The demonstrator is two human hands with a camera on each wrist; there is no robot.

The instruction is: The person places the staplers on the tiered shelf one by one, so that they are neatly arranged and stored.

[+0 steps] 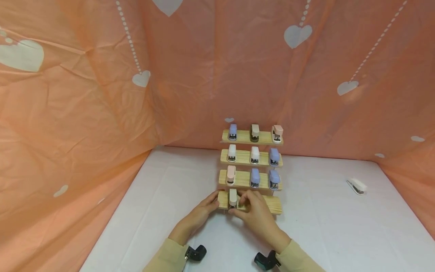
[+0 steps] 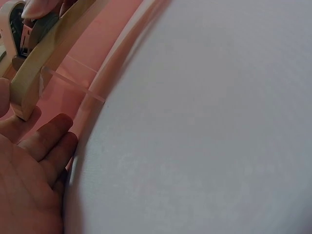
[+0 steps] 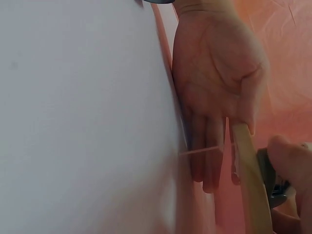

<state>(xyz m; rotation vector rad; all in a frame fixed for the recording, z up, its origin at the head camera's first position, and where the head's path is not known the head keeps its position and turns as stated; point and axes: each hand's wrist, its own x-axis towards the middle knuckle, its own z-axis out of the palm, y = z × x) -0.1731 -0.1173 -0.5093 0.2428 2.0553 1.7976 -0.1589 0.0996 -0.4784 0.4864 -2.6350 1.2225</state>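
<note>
A small beige stapler with a dark base (image 1: 232, 198) stands upright near the left end of the lowest wooden shelf (image 1: 273, 204). My right hand (image 1: 257, 216) pinches this stapler low down, between thumb and fingers. At the shelf's left end, my left hand (image 1: 199, 216) grips the board. The left wrist view shows that left hand (image 2: 29, 175) with its thumb at the board's upper side and a finger beneath. In the right wrist view, the right thumb (image 3: 290, 156) touches the stapler's dark part (image 3: 267, 178); most of the right hand lies outside that frame.
Higher shelves carry rows of small staplers, among them a purple one (image 1: 232, 131), a white one (image 1: 232, 152) and a pink one (image 1: 230, 174). A white stapler (image 1: 357, 186) lies far right on the white table (image 1: 316, 226). An orange curtain (image 1: 217, 68) hangs behind.
</note>
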